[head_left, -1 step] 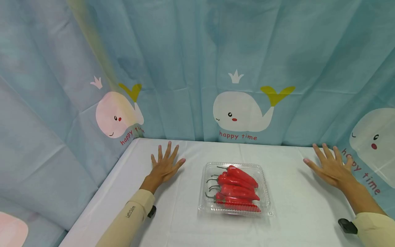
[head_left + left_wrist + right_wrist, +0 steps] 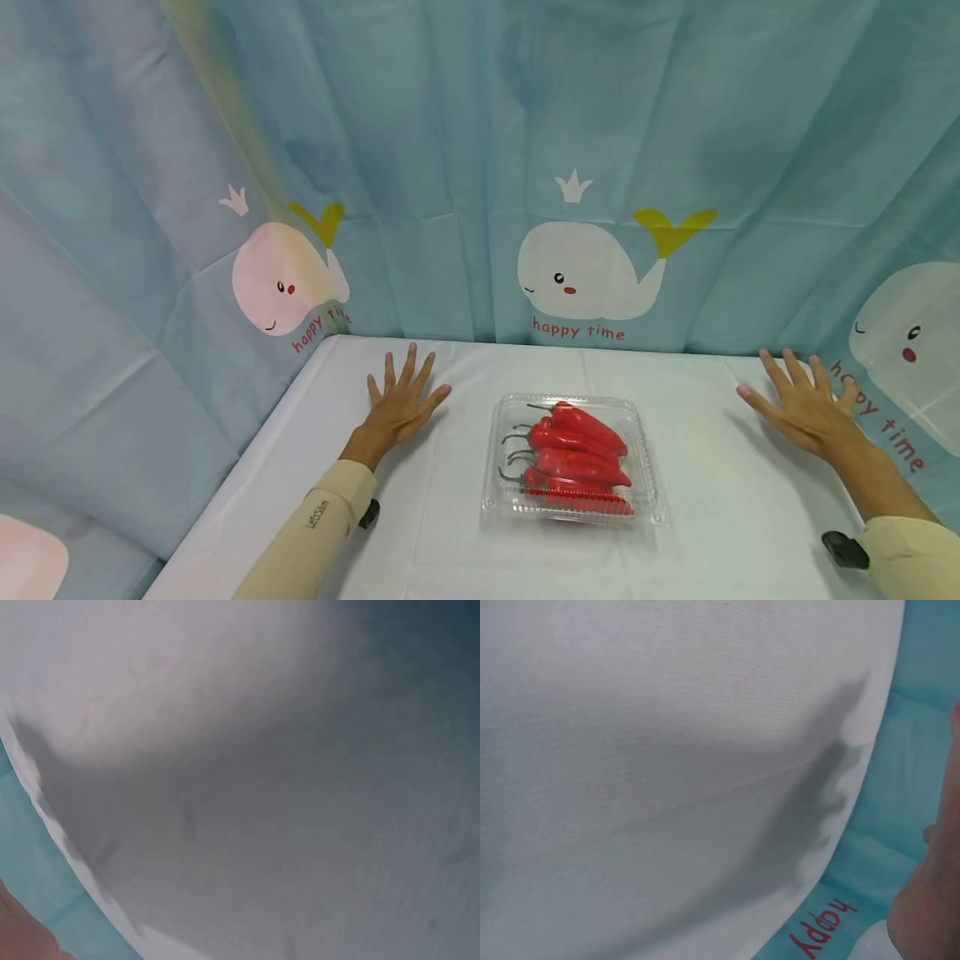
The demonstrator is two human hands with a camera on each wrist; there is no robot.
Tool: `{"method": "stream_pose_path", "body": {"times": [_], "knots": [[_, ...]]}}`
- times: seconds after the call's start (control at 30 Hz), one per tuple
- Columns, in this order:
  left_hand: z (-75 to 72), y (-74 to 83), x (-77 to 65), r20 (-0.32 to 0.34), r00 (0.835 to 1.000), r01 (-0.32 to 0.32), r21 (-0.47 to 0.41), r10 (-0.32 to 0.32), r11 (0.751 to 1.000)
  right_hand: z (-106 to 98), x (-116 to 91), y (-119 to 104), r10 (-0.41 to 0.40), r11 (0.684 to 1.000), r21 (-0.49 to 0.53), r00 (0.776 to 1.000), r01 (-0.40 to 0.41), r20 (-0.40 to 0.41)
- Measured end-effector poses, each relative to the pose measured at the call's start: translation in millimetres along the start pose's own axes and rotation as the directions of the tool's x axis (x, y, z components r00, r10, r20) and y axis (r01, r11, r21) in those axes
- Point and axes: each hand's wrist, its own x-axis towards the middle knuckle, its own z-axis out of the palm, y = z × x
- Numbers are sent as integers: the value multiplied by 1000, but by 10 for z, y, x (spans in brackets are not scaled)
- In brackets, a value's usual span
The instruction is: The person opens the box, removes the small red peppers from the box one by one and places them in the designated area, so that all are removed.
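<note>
Near the far edge of the table [image 2: 450, 537], with fingers spread apart on left hand [image 2: 397, 410] and right hand [image 2: 812, 415], and wide room from each to the box [image 2: 647, 471]. Inside this clear box, between the hands, red peppers [image 2: 576, 460] side by side.

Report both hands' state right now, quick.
Left hand: open, fingers spread, holding nothing.
Right hand: open, fingers spread, holding nothing.
</note>
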Motion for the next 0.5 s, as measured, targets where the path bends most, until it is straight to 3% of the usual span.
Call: {"method": "stream_pose_path", "body": {"times": [0.23,0.5], "knots": [[-44,27,7,8,1000,4,10,-4,1000,-12,-36,9,-4,1000,5,1000,4,-20],[-65,59,-12,1,1000,8,-81,-7,997,-6,-133,-126,-18,995,95,998,23,-57]]}}
